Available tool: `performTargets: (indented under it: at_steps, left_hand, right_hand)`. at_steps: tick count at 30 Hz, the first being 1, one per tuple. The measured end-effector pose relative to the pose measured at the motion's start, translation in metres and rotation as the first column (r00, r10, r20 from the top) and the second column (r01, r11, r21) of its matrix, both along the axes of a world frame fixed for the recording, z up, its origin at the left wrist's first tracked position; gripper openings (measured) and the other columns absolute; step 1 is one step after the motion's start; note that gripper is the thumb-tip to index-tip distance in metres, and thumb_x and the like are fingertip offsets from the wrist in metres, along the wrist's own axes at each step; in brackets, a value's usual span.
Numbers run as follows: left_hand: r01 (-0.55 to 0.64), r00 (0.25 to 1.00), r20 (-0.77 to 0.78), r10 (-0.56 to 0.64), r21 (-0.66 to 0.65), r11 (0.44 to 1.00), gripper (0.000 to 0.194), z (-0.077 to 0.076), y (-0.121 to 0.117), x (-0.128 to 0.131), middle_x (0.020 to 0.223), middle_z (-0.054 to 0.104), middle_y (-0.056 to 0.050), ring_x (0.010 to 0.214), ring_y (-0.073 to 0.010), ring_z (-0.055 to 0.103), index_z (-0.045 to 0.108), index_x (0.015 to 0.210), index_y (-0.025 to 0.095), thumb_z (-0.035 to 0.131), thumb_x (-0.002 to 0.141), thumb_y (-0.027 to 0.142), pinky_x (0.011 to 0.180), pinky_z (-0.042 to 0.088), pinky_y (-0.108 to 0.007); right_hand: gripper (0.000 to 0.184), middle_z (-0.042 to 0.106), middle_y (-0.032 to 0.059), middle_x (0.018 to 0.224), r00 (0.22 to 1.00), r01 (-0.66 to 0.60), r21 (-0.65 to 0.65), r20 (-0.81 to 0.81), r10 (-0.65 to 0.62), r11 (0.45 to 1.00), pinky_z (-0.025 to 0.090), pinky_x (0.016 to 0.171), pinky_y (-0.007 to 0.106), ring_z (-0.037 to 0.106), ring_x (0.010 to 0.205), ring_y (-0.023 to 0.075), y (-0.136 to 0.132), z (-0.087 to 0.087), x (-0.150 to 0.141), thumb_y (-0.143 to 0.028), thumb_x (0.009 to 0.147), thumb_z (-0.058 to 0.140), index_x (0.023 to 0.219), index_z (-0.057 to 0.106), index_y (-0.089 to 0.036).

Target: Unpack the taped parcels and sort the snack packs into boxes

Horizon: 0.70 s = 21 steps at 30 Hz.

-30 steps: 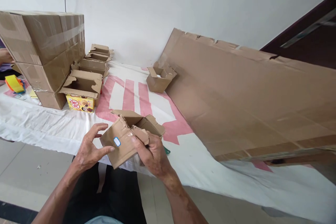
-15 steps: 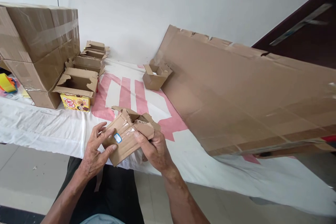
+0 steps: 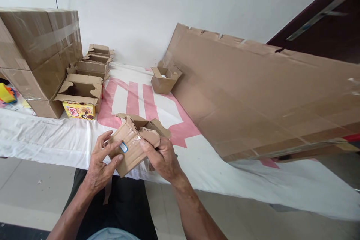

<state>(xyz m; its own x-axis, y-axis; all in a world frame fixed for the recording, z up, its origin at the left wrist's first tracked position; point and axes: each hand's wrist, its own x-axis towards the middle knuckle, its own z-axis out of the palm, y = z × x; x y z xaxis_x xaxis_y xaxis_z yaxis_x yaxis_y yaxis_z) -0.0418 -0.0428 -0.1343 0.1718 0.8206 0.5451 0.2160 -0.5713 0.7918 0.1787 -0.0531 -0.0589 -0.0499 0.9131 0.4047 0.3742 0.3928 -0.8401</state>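
Note:
A small open-topped cardboard box (image 3: 131,157) is tilted between my hands at the table's front edge, its torn flaps standing up. A white label with a blue border (image 3: 123,147) sits on the face toward me. My left hand (image 3: 102,157) grips the box's left side, index fingertip and thumb resting on the face beside the label. My right hand (image 3: 163,157) is closed on the right side, thumb on the front near a flap. Its other fingers are partly hidden behind the box.
Several open small boxes (image 3: 80,89) line the left, the nearest with a yellow printed front. Taped cartons (image 3: 42,60) are stacked behind them. Another open box (image 3: 164,84) stands by a large leaning cardboard sheet (image 3: 253,97). A white and pink cloth (image 3: 135,101) covers the table.
The view has shifted slightly. Both hands keep nearly the same hold on the box, and the left fingers still touch the face by the label.

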Motion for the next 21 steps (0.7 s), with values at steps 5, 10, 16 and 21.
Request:
performTargets:
  at_steps: [5, 10, 16, 21]
  left_hand:
    - [-0.001, 1.000, -0.011, 0.000, -0.019, 1.000, 0.033, 0.001, 0.000, -0.003, 0.161, 0.059, -0.011, 0.143, -0.0338, 0.062, 0.082, 0.133, 0.037, 0.079, 0.100, 0.035, 0.118, 0.058, -0.054]
    - [-0.014, 1.000, -0.004, 0.014, -0.032, 0.999, 0.028, 0.003, -0.001, -0.004, 0.159, 0.061, -0.011, 0.146, -0.0350, 0.061, 0.083, 0.127, 0.035, 0.081, 0.098, 0.038, 0.120, 0.056, -0.056]
    - [-0.085, 0.996, 0.031, 0.089, -0.115, 0.990, 0.020, 0.006, -0.002, -0.004, 0.144, 0.069, -0.011, 0.137, -0.0333, 0.067, 0.082, 0.105, 0.029, 0.089, 0.091, 0.042, 0.119, 0.055, -0.053]
    - [-0.104, 0.993, 0.030, 0.110, -0.163, 0.981, 0.015, 0.002, -0.005, -0.011, 0.139, 0.072, -0.011, 0.133, -0.0324, 0.069, 0.082, 0.101, 0.027, 0.087, 0.090, 0.036, 0.114, 0.057, -0.049]
  right_hand:
    - [0.038, 0.057, -0.0005, 0.067, 1.000, -0.008, 0.024, -0.013, 0.008, 1.000, 0.046, 0.065, 0.032, 0.053, 0.066, 0.0177, -0.001, 0.005, -0.003, -0.038, 0.103, 0.057, 0.068, 0.055, -0.023]
    - [0.038, 0.058, -0.0015, 0.064, 1.000, -0.003, 0.042, 0.007, 0.002, 0.999, 0.043, 0.063, 0.031, 0.052, 0.063, 0.0164, -0.002, 0.005, -0.008, -0.036, 0.102, 0.057, 0.067, 0.052, -0.023]
    - [0.029, 0.065, -0.0001, 0.069, 0.990, 0.026, 0.158, 0.135, -0.048, 0.987, 0.045, 0.071, 0.033, 0.061, 0.066, 0.0183, -0.008, -0.001, -0.020, -0.028, 0.103, 0.056, 0.075, 0.061, -0.024]
    - [0.034, 0.061, 0.0012, 0.068, 0.961, 0.052, 0.209, 0.256, -0.106, 0.977, 0.043, 0.073, 0.036, 0.058, 0.067, 0.0195, -0.012, -0.014, -0.032, -0.027, 0.106, 0.054, 0.073, 0.052, -0.025]
